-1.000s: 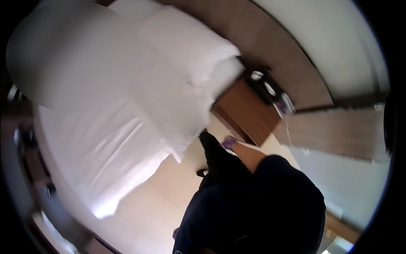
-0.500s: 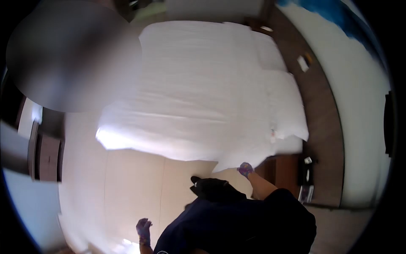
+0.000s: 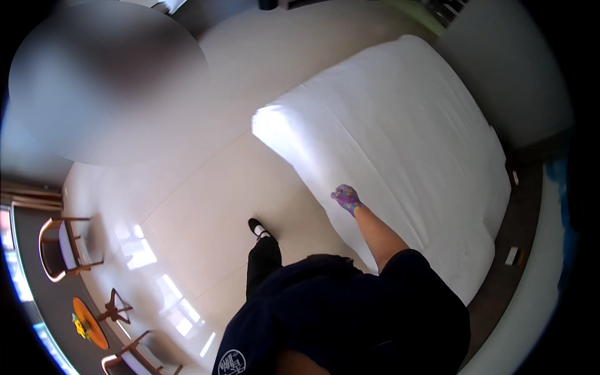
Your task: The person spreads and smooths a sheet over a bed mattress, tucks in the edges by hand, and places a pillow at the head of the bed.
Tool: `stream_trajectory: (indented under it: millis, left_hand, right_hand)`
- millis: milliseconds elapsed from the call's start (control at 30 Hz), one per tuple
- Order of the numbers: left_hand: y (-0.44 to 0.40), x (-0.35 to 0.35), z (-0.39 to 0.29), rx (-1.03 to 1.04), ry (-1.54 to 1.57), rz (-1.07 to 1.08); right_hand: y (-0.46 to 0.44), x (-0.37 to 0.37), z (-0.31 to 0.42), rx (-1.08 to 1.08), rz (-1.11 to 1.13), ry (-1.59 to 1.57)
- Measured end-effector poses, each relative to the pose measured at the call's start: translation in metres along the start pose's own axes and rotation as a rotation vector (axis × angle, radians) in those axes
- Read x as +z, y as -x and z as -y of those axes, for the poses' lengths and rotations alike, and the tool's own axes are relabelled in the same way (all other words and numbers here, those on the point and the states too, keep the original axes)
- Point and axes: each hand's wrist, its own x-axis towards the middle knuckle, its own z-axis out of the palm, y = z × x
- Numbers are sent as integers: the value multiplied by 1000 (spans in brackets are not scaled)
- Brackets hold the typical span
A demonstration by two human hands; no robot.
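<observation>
My right hand (image 3: pixel 345 199), in a purple patterned glove, hangs over the near edge of the bed with its fingers curled in. Nothing shows in its grasp. Whether it touches the white sheet (image 3: pixel 406 137) beneath, I cannot tell. That sheet covers the whole bed, with long creases and its side hanging toward the floor. My left hand is out of view; only a bit of that arm shows at the bottom edge.
Pale shiny tiles (image 3: pixel 187 206) form the floor left of the bed. Wooden chairs (image 3: pixel 59 250) and a small round table (image 3: pixel 90 322) with yellow flowers stand at lower left. A dark headboard panel (image 3: pixel 503 294) runs along the right. A blurred round patch hides the upper left.
My view has turned left, bringing the chairs and table in and swinging the bed to the right. My right hand has moved from the pillow-end corner to the bed's side; my left hand has left view.
</observation>
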Motion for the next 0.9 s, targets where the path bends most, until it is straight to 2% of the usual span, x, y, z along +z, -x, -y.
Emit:
stream_trajectory:
  millis: [67,167,233,267,300,333,367,400,433,467,533,567,600,633,667,733,800,867,900]
  left_hand:
    - [-15,-17,-24,28,18,-9]
    - [-79,-76,-112,134,39,-48]
    - [-92,-125,-205,304,173,-89]
    - [-82,-148,-275,414,263,-102]
    - [-91,-165,-322,487,264,-213]
    - [-80,-182,-382,541,190,-231]
    - [-90,-201,-424,559,220,-217]
    - [-104,-227,-468,578,247,-202]
    - [-96,-239,-511,608,139,-274]
    - [-87,-246,-543,627,30,-344]
    - [-126,-255,-571,598,103,-349]
    - [-154,-262,-574,493,140,-256]
    - [-167,-275,-581,373,163,-165]
    - [-162,-276,-604,328,74,-115]
    - [-154,-263,-623,281,-1,-64]
    - [-155,-253,-648,269,-34,-52]
    - [-168,-252,-676,249,-46,7]
    - [-182,-250,-717,179,-137,86]
    - [-197,-250,-739,155,-172,136]
  right_hand:
    - [1,-1,11,123,157,95]
    - [-24,29,38,120,212,151]
    - [-12,37,47,276,319,210]
    - [-8,51,26,239,317,209]
    - [-5,66,2,203,314,209]
    - [1,85,-35,88,311,219]
    - [0,89,-31,252,328,167]
    - [-14,89,-4,446,394,282]
    - [-20,98,1,465,398,272]
    - [-25,107,-6,465,349,-164]
    - [-56,125,-16,417,175,-1026]
    - [-77,133,-9,364,53,-1455]
    - [-108,124,43,396,-13,-1714]
    - [-150,117,78,579,-22,-1188]
    - [-195,76,158,692,160,-687]
    - [-259,87,187,525,211,-626]
    - [-325,108,254,909,194,-717]
    - [-376,143,284,1041,351,-860]
    - [-399,169,298,1098,325,-942]
